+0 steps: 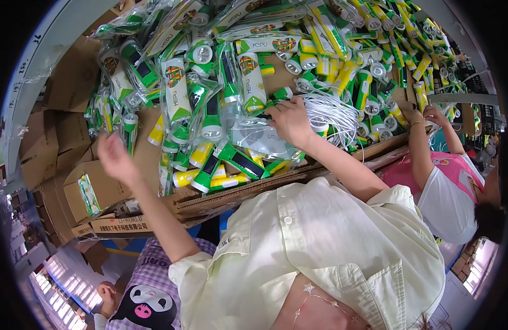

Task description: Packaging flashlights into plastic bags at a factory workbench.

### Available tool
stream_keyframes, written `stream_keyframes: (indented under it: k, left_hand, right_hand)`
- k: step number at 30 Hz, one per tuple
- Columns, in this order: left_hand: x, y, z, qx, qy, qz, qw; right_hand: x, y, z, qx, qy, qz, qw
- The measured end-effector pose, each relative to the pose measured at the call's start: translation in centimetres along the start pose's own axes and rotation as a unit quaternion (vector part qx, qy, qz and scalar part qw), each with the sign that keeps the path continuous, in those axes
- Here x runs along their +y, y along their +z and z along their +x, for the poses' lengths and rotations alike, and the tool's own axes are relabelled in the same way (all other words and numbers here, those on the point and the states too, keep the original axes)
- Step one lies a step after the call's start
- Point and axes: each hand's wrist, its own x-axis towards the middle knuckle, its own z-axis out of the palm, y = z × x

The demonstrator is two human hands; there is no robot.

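Note:
A thick heap of green, white and yellow flashlights, many in clear plastic bags, spreads over the cardboard-lined table in front of me. My right hand [290,120] reaches into its middle, fingers curled and closed beside a dark green piece [277,97]. What they pinch is hidden. Just right of that hand lies a coiled bundle of white cables [334,113]. Below it rests a clear bag [259,137] with a pale item inside. My left hand [117,158], smeared by motion, is over the heap's left edge, near a bagged green flashlight [130,127].
An open cardboard box [94,190] stands at the left with a bagged green-and-white item [89,193] against it. More cartons [42,137] are stacked behind. A cardboard edge [237,192] runs along my side of the table. On the right, a co-worker's hands [424,114] reach into the heap.

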Motion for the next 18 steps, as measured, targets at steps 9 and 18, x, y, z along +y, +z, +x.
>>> stream_keyframes:
  k: [9,18]
  left_hand:
    - [10.1,12.2,-12.3,-0.558,0.053,-0.053,0.827]
    - [4.5,11.6,-13.7,-0.671,-0.009,-0.024,0.741]
  right_hand:
    - [-0.2,-5.4,-1.2,0.077,-0.194,0.029,0.978]
    - [-0.2,-14.1,-1.6,0.093,-0.155,0.18,0.967]
